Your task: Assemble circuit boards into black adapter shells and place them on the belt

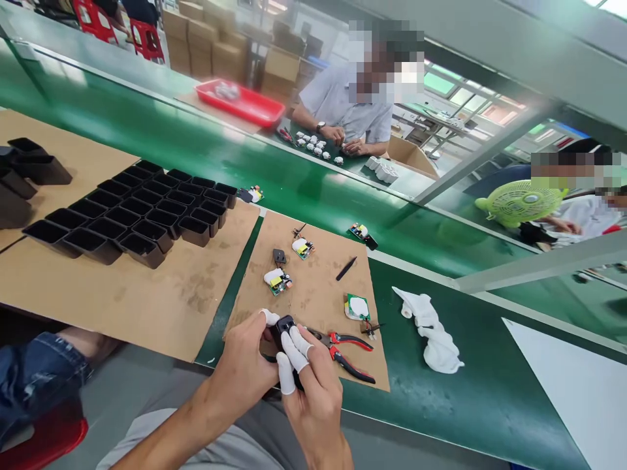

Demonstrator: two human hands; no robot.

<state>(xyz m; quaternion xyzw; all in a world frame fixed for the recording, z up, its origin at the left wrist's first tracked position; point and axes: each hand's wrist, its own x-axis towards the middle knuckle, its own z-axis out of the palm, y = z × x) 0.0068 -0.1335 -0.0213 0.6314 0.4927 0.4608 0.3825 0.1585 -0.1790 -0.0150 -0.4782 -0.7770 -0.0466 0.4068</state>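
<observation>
Both hands hold a black plastic adapter housing [285,324] close to the bench's front edge. My left hand [249,356] grips its left side, a white finger cot on one fingertip. From the right, my right hand [316,385] presses on the housing with white-cotted fingers; the lower part of the housing is hidden behind them. Just right of my right hand lie pliers [335,338] with red and black handles, jaws partly covered. Circuit boards with wired plug pieces rest on the cardboard mat: one board [277,282] ahead, another board [302,248] beyond it, a green-edged board [357,307] at right.
Rows of open black housings [125,215] stand on cardboard at left. A thin black tool [346,268] lies on the mat, a crumpled white cloth [434,329] right of it. Another board [362,234] sits at the green conveyor [313,196]. A co-worker [337,104] works across it.
</observation>
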